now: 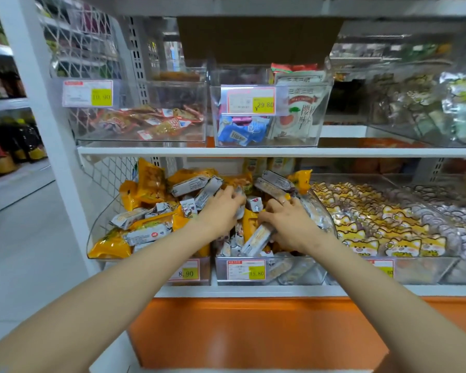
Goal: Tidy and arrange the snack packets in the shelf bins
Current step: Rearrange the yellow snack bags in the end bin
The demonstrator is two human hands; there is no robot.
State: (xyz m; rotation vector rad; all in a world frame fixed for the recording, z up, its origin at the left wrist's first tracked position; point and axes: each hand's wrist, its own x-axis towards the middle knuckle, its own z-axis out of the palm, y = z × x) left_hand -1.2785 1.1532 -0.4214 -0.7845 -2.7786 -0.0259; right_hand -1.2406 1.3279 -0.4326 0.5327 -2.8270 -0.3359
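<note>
Both my hands are down in a clear bin [97,232] on the lower shelf, heaped with yellow and silver snack packets [145,227]. My left hand [222,208] curls its fingers round a silver packet [239,200] near the middle of the heap. My right hand [285,219] lies over the packets to the right, its fingers curled among them and its thumb against a long silver packet [256,239] that tilts toward the bin's front. What the right fingers hold is hidden.
A bin of cat-face packets [374,232] stands to the right. On the upper shelf sit clear bins with red-orange packets [145,123] and blue and white ones [242,131]. Price tags [246,270] hang on the bin fronts. An orange ledge [253,332] juts out below.
</note>
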